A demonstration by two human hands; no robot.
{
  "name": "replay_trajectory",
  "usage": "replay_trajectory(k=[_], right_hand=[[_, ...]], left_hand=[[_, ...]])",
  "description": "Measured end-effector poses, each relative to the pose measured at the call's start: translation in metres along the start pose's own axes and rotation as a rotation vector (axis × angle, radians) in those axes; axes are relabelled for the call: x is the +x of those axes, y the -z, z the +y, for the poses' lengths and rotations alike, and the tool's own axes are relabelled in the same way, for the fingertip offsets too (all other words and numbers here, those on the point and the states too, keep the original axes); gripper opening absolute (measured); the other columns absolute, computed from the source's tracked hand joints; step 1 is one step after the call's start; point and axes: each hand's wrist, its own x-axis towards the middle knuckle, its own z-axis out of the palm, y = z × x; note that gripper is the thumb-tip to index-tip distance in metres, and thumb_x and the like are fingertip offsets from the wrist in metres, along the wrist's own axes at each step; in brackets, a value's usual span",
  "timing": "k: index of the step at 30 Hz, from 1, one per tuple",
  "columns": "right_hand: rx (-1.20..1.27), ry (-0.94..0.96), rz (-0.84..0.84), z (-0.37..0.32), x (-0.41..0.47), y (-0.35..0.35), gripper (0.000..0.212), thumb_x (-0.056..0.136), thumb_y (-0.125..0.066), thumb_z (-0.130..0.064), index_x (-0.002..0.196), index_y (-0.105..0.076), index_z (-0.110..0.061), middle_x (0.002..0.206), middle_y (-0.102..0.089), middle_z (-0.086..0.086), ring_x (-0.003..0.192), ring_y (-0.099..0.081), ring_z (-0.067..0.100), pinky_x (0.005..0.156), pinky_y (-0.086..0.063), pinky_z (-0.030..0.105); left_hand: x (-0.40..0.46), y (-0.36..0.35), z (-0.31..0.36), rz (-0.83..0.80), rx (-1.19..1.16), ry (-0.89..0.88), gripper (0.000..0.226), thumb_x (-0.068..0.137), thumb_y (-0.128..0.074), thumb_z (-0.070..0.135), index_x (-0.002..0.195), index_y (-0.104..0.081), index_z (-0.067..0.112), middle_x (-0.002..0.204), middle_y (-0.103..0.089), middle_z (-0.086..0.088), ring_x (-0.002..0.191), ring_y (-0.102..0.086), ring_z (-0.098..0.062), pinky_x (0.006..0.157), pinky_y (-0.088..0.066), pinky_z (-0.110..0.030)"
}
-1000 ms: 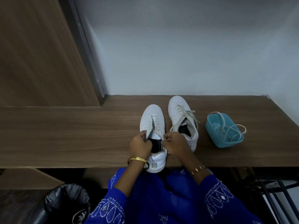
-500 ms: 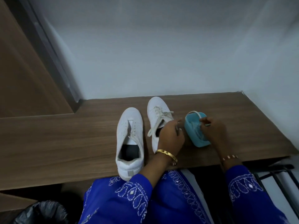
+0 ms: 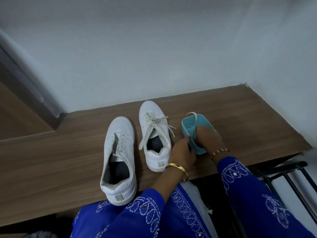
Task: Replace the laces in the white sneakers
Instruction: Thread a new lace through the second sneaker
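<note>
Laces [image 3: 192, 130] lie in teal tub [image 3: 204, 124] on bench [image 3: 68, 152], under right hand [image 3: 206, 137] reaching in, grip hidden; left hand [image 3: 181, 152] pinches tub's near rim.

It looks like a home, likely a bedroom or entry corner: a brown wood-grain laminate shelf [image 3: 51, 160] built against a plain white painted wall [image 3: 154, 48], a brown wooden cabinet panel [image 3: 15, 117] at the left and a black metal rack [image 3: 291, 179] below right.
</note>
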Motion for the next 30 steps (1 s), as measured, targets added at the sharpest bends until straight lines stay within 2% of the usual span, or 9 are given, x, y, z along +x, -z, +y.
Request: replay_trajectory(k=[5, 10, 13, 17, 19, 21, 24, 27, 30], right_hand=[[0.067, -0.008, -0.050, -0.002, 0.007, -0.004, 0.027, 0.094, -0.045, -0.013, 0.118, -0.056, -0.008, 0.120, -0.058, 0.013, 0.111, -0.055, 0.029, 0.093, -0.044, 0.036], [0.099, -0.026, -0.158, -0.002, 0.015, 0.000, 0.024, 0.093, -0.050, -0.012, 0.115, -0.058, -0.007, 0.118, -0.058, 0.011, 0.109, -0.055, 0.025, 0.095, -0.042, 0.033], [0.182, 0.015, -0.002, 0.006, 0.014, -0.004, 0.014, 0.090, -0.054, -0.011, 0.098, -0.065, -0.006, 0.101, -0.065, 0.011, 0.090, -0.059, 0.021, 0.081, -0.045, 0.028], [0.531, 0.062, 0.255, 0.011, 0.006, 0.011, 0.007, 0.085, -0.061, -0.004, 0.079, -0.064, -0.001, 0.084, -0.064, 0.011, 0.077, -0.057, 0.017, 0.065, -0.044, 0.020], [0.711, 0.095, 0.308, 0.007, -0.002, 0.028, 0.015, 0.083, -0.063, -0.001, 0.070, -0.059, -0.008, 0.073, -0.061, 0.006, 0.068, -0.058, 0.016, 0.054, -0.044, 0.013], [0.894, 0.143, 0.298, -0.003, -0.013, 0.048, 0.011, 0.083, -0.064, 0.000, 0.075, -0.062, -0.007, 0.073, -0.063, 0.009, 0.056, -0.060, 0.008, 0.047, -0.045, 0.010], [1.165, 0.226, 0.229, -0.028, -0.037, 0.081, 0.005, 0.085, -0.060, 0.002, 0.089, -0.064, 0.001, 0.073, -0.064, 0.008, 0.050, -0.061, -0.001, 0.049, -0.046, 0.011], [1.356, 0.328, 0.239, -0.055, -0.061, 0.110, 0.013, 0.084, -0.060, 0.003, 0.078, -0.064, -0.008, 0.067, -0.065, 0.004, 0.055, -0.061, 0.006, 0.053, -0.050, 0.016], [1.547, 0.399, 0.197, -0.079, -0.079, 0.132, 0.016, 0.086, -0.058, 0.003, 0.076, -0.064, -0.008, 0.064, -0.067, 0.002, 0.060, -0.062, 0.015, 0.057, -0.055, 0.023]], left_hand=[[0.003, -0.003, -0.002, 0.008, -0.011, 0.023, 0.051, 0.090, -0.046, 0.003, 0.139, -0.036, 0.008, 0.138, -0.048, -0.013, 0.127, -0.044, -0.026, 0.102, -0.028, -0.022], [0.004, 0.001, -0.003, 0.010, -0.058, 0.020, 0.050, 0.088, -0.044, -0.001, 0.137, -0.041, 0.011, 0.135, -0.052, -0.011, 0.125, -0.046, -0.025, 0.100, -0.031, -0.022], [0.004, 0.003, -0.006, 0.004, -0.085, 0.036, 0.049, 0.089, -0.045, 0.001, 0.137, -0.042, 0.012, 0.135, -0.052, -0.009, 0.125, -0.046, -0.023, 0.100, -0.031, -0.020], [0.004, 0.013, -0.003, 0.037, -0.143, 0.014, 0.049, 0.088, -0.046, 0.000, 0.135, -0.044, 0.012, 0.132, -0.054, -0.008, 0.123, -0.048, -0.022, 0.095, -0.031, -0.016], [0.004, 0.019, -0.001, 0.074, -0.197, -0.018, 0.052, 0.086, -0.049, -0.001, 0.137, -0.042, 0.012, 0.131, -0.055, -0.009, 0.122, -0.049, -0.022, 0.092, -0.033, -0.015], [0.004, 0.028, 0.001, 0.098, -0.269, -0.061, 0.058, 0.083, -0.050, -0.003, 0.138, -0.039, 0.012, 0.123, -0.059, -0.009, 0.113, -0.055, -0.022, 0.090, -0.039, -0.021], [0.005, 0.044, 0.003, 0.135, -0.373, -0.120, 0.055, 0.079, -0.055, -0.006, 0.130, -0.042, 0.010, 0.104, -0.063, -0.009, 0.093, -0.060, -0.023, 0.079, -0.047, -0.029], [0.005, 0.060, 0.005, 0.152, -0.411, -0.126, 0.040, 0.076, -0.065, 0.013, 0.113, -0.054, 0.005, 0.102, -0.063, -0.013, 0.093, -0.059, -0.024, 0.076, -0.046, -0.027], [-0.001, 0.072, 0.006, 0.118, -0.492, -0.116, 0.045, 0.069, -0.061, 0.044, 0.093, -0.061, 0.006, 0.092, -0.065, -0.012, 0.085, -0.060, -0.023, 0.077, -0.049, -0.040]])
